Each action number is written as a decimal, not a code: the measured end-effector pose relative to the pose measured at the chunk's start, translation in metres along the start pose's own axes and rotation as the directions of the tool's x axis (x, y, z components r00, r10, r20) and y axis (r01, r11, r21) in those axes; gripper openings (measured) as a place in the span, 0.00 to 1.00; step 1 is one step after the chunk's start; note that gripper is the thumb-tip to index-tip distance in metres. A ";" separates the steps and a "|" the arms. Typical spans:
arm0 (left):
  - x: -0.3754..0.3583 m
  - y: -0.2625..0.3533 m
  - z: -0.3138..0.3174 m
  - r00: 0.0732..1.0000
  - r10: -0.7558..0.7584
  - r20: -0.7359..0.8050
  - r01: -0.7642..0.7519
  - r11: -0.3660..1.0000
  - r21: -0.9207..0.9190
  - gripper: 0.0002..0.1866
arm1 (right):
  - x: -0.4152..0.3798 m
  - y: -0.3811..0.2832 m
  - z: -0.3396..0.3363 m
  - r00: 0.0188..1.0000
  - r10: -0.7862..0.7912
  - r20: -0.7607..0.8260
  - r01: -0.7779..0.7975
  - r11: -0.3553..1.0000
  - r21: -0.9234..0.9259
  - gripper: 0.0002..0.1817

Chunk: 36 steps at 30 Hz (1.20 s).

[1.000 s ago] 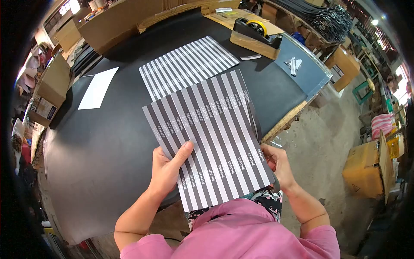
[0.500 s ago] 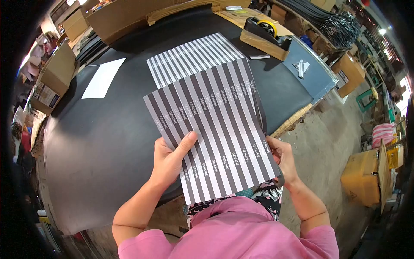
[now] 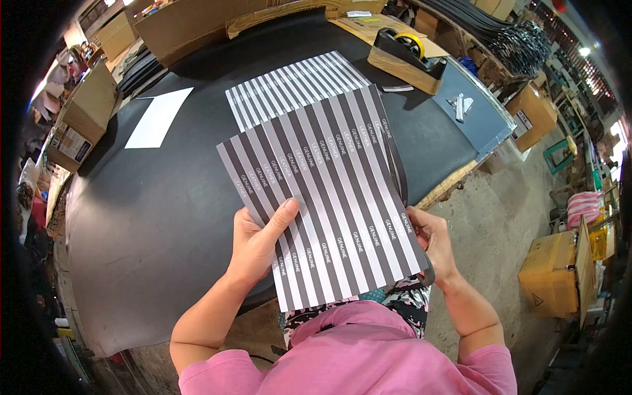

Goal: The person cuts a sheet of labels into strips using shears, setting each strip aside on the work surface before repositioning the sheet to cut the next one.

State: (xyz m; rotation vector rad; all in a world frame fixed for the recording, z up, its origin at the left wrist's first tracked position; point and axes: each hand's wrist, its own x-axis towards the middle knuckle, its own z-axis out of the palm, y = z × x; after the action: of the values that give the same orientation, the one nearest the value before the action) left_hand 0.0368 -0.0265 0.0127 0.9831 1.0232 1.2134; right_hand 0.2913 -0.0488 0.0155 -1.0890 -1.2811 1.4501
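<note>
A striped sheet [image 3: 329, 197] printed "GENUINE LEATHER" is held up in front of my body. My left hand [image 3: 258, 242] grips its left edge, thumb on top and the other fingers hidden beneath. At the right edge, my right hand [image 3: 434, 242] has its fingers curled around the border, partly behind the sheet. Dark material shows along that side. Beyond the held sheet, another striped stack [image 3: 296, 85] lies on the black-covered table [image 3: 164, 217].
A white paper [image 3: 160, 118] lies at the left of the table. A tape dispenser [image 3: 409, 49] stands at the back right, near small metal pieces [image 3: 460, 106] on a grey-blue board. Cardboard boxes [image 3: 85, 118] flank the table, and one [image 3: 550, 273] is on the floor.
The held sheet and my left hand have shifted very slightly to the left. My right hand keeps its hold at the right edge.
</note>
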 end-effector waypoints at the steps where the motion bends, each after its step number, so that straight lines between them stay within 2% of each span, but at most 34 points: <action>1: -0.001 0.001 0.000 1.000 -0.010 0.000 0.010 1.000 0.008 0.14 | 0.000 0.000 0.000 1.000 0.015 -0.002 -0.015 1.000 -0.007 0.28; 8: 0.000 0.003 -0.001 0.999 -0.037 0.007 0.037 0.999 0.010 0.15 | 0.000 -0.001 0.001 1.000 -0.026 0.003 0.026 1.000 -0.001 0.27; 21: 0.000 0.003 0.001 0.999 -0.048 -0.010 0.047 0.998 -0.029 0.15 | 0.000 -0.002 0.001 1.000 -0.002 0.009 0.002 1.000 0.012 0.26; 30: 0.001 0.004 0.000 0.998 -0.059 -0.014 0.059 0.998 -0.022 0.16 | 0.002 -0.002 0.003 1.000 -0.008 0.001 0.008 1.000 -0.028 0.25; 32: 0.001 0.003 0.000 0.999 -0.045 -0.016 0.044 0.998 -0.040 0.16 | 0.003 0.000 0.004 0.998 -0.062 -0.029 0.059 0.996 -0.067 0.24; 36: 0.002 0.002 -0.001 0.999 -0.049 -0.013 0.048 0.998 -0.043 0.16 | 0.001 -0.002 0.001 1.000 0.019 -0.025 -0.021 0.996 -0.081 0.24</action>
State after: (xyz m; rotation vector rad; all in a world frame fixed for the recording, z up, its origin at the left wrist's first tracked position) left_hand 0.0358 -0.0246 0.0145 0.9130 1.0227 1.1988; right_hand 0.2900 -0.0478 0.0175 -1.1727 -1.3256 1.4052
